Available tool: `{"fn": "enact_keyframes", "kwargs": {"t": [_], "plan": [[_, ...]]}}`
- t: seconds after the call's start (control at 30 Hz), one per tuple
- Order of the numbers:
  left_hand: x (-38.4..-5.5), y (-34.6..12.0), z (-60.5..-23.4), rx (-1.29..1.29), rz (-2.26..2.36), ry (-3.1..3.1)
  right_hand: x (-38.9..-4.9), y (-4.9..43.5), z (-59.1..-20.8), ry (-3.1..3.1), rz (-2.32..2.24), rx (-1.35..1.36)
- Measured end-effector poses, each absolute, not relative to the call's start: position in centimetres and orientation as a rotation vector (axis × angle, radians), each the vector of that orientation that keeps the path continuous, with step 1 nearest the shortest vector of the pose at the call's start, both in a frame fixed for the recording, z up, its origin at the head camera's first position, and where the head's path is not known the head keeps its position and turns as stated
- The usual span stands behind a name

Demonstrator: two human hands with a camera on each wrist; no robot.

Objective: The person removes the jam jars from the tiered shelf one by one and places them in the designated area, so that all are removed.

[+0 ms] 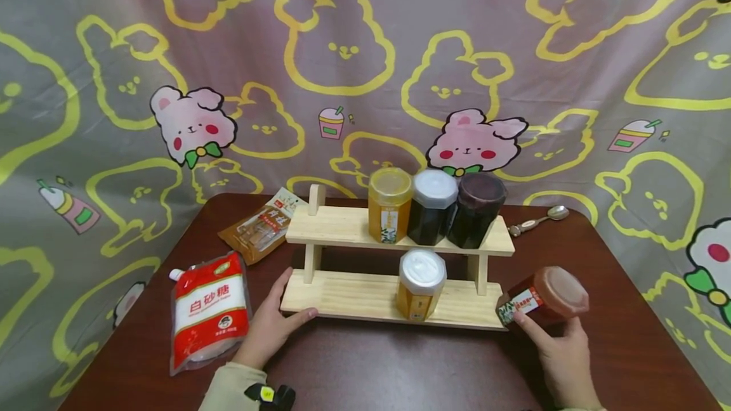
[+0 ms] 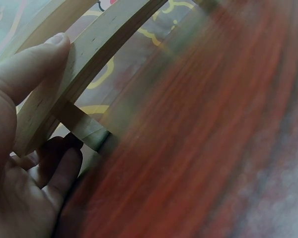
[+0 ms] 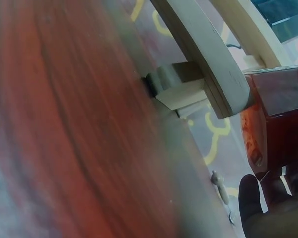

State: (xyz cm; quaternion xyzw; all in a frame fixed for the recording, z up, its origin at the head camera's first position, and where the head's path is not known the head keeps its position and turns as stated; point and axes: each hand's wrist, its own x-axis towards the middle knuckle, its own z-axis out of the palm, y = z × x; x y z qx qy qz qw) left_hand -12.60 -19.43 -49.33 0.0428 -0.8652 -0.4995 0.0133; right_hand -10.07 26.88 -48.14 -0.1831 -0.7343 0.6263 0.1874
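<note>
A two-tier wooden rack (image 1: 348,293) stands mid-table. My left hand (image 1: 268,332) grips the left end of its lower tier, thumb on the upper face and fingers beneath in the left wrist view. In my right hand (image 1: 562,357) is a jar of reddish-brown contents (image 1: 548,303), tilted, its base by the rack's lower right end. An amber jar with a white lid (image 1: 421,284) sits on the lower tier. Above it stand a golden jar (image 1: 390,205), a dark jar with a white lid (image 1: 432,208) and a dark-lidded jar (image 1: 476,211).
Left of the rack lie a red and white spouted sugar pouch (image 1: 211,309) and a brown packet (image 1: 265,224). Behind the rack's right end is a metal spoon (image 1: 537,221). A patterned curtain (image 1: 354,30) hangs close around the brown table (image 1: 388,366).
</note>
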Motion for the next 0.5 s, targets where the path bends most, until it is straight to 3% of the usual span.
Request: {"fn": "enact_keyframes", "kwargs": {"t": [0.5], "plan": [[-12.5, -19.3, -48.9, 0.156, -1.564, -2.712, -9.9, 24.9, -48.1, -2.211, 1.585, -0.358]]}}
